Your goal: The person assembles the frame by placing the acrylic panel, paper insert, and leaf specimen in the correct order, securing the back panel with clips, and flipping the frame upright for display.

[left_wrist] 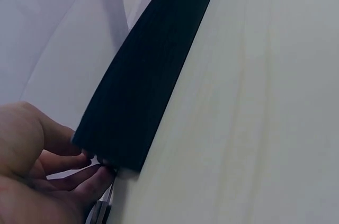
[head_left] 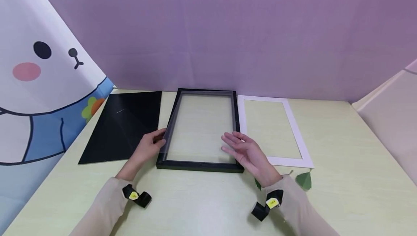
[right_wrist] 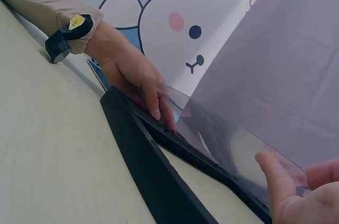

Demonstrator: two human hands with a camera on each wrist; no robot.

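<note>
A black picture frame [head_left: 200, 165] lies flat on the pale table [head_left: 342, 163], its long axis running near to far, short ends toward and away from the person. Over its opening sits a clear sheet [head_left: 198, 127], which the right wrist view shows tilted, with its near-left part lifted off the frame and the rest sloping down into it.

The left hand [head_left: 150, 148] is at the frame's left rail, near the near-left corner. Its fingers are curled over the sheet's left edge, fingertips on top and, as far as the left wrist view lets me judge, thumb under it, so it seems to pinch that edge. The right hand [head_left: 245, 149] is at the right rail, a little farther from the near end. Its fingers are straight and loosely spread, palm turned inward toward the sheet, touching or just beside the sheet's right edge without gripping it.

So the sheet lies between the two hands, each at one long edge. The left hand has the firmer hold.

Left of the frame lies a black backing board [head_left: 122, 127]; right of it a white mat [head_left: 294, 131]. A green leaf [head_left: 304, 180] rests near the mat's near-right corner.
</note>
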